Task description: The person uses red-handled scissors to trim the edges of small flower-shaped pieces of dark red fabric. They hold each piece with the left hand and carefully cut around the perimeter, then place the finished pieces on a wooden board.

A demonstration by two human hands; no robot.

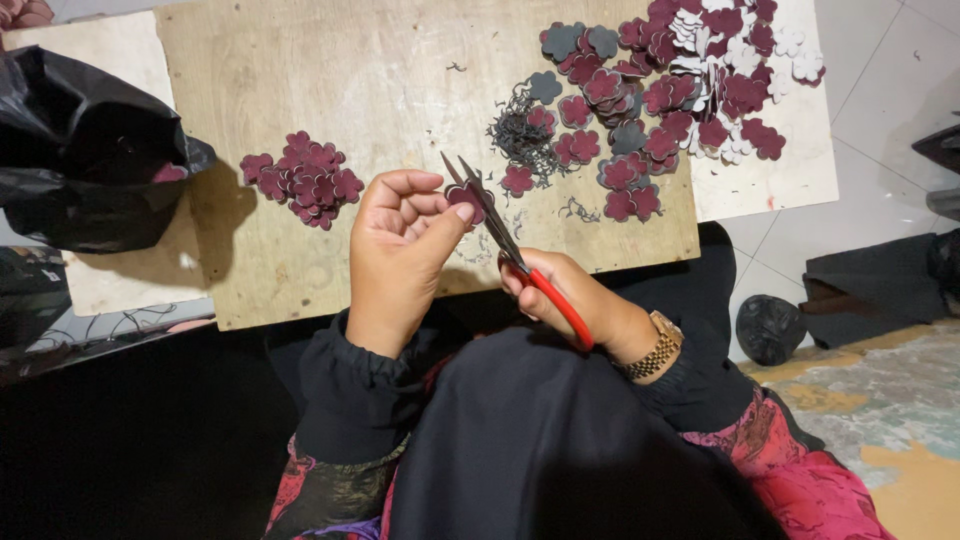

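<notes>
Left hand (400, 250): thumb and fingers pinched on a small maroon flower-shaped piece (466, 195), held above the wooden board (330, 90).
Right hand (565, 300): closed around the red handles of scissors (505, 245); blades parted slightly, tips at the held piece.
Small pile of maroon pieces (305, 180): on the board, left of the hands.
Large heap of maroon, grey and white pieces (680, 90): upper right.
Dark trimmings (520, 135): beside the heap.
Black plastic bag (80, 150): far left.
</notes>
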